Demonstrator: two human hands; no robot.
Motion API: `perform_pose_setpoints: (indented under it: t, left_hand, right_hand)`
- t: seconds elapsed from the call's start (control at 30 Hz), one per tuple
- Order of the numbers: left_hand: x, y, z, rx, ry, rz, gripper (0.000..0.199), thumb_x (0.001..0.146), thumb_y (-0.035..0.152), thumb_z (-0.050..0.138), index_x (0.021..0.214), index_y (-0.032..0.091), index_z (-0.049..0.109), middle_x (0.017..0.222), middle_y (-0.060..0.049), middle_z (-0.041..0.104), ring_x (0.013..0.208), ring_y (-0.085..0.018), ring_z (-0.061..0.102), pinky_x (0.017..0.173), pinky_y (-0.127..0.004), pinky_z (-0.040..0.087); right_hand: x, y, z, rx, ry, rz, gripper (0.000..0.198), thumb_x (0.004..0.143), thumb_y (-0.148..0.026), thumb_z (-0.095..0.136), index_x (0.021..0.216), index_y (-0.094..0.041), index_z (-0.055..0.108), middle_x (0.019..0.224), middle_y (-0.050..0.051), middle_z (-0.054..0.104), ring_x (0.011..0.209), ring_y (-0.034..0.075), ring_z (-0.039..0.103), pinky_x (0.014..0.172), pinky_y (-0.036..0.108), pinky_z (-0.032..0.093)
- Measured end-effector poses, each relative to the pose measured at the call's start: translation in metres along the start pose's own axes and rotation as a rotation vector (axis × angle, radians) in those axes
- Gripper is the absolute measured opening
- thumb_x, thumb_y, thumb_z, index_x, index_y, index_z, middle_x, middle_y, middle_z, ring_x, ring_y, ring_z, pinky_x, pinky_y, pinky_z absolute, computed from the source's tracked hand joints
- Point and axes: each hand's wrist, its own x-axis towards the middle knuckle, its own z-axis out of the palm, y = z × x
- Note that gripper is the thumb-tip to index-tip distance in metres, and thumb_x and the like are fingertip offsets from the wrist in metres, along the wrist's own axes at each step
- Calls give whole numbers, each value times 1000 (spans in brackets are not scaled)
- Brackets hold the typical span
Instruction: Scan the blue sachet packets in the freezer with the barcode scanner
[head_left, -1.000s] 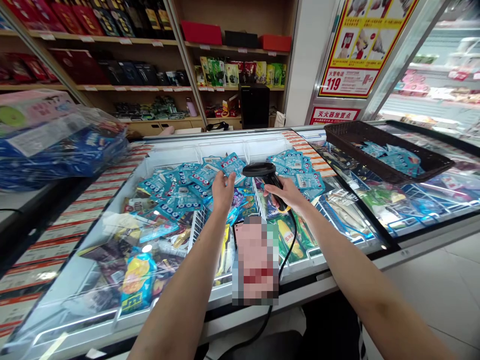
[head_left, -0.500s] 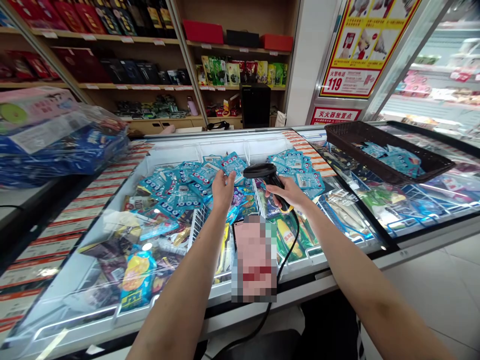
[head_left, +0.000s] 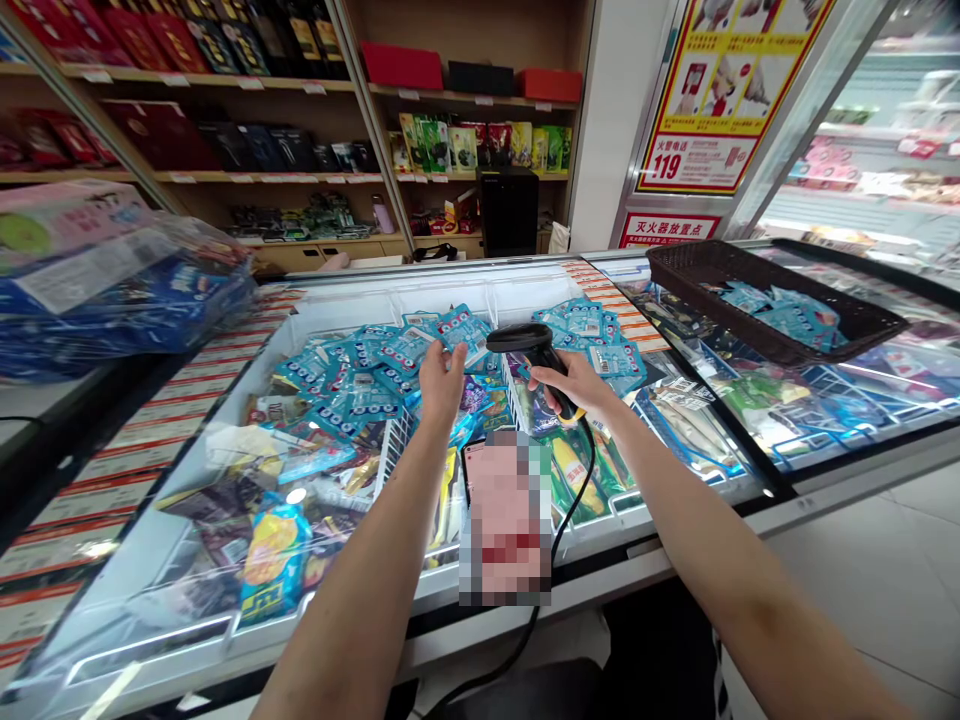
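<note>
My right hand (head_left: pixel 574 385) is wrapped round the handle of a black barcode scanner (head_left: pixel 519 338), whose head points left over the freezer. A black cable runs from its handle down past the front edge. My left hand (head_left: pixel 442 380) is held with thumb and fingers apart, close to the blue packets (head_left: pixel 375 365) spread on the freezer's glass. Its fingertips are partly hidden, and whether they touch a packet I cannot tell. More blue packets (head_left: pixel 589 322) lie beyond the scanner. Between my forearms rests a phone (head_left: pixel 475 462), its screen mostly blurred out.
A brown basket (head_left: pixel 772 325) holding several blue packets stands on the freezer at right. Wrapped blue and pink packages (head_left: pixel 112 290) sit at left. Bagged frozen food (head_left: pixel 274 560) shows under the glass. Shelves of boxes (head_left: pixel 401 65) rise behind.
The view has shifted very slightly. Both hands, the scanner and the packets keep almost the same places.
</note>
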Motion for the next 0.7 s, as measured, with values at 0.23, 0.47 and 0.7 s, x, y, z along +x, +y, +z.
perform_pose_setpoints:
  t: [0.23,0.47,0.7]
  left_hand:
    - [-6,13,-10,98,171,90,33,87,43,54,67,20,40,60,4,39,57,-11,40,58,-27,30]
    - [-1,18,-17,299,163,74,26,85,39,54,70,19,50,66,1,50,63,-14,46,64,-29,35]
    - [4,13,-46,436,6,20,46,83,43,56,121,18,54,83,-5,62,72,-20,56,71,-34,43]
  right_hand:
    - [-1,-7,-11,183,159,20,38,73,-51,70,84,-17,58,69,3,67,39,10,50,35,24,41]
    - [1,-1,-30,312,303,10,37,72,-50,70,87,-19,59,76,3,67,43,9,51,36,24,42]
    - [7,4,-47,436,393,-32,40,72,-49,69,96,-18,60,76,1,65,44,8,49,35,22,40]
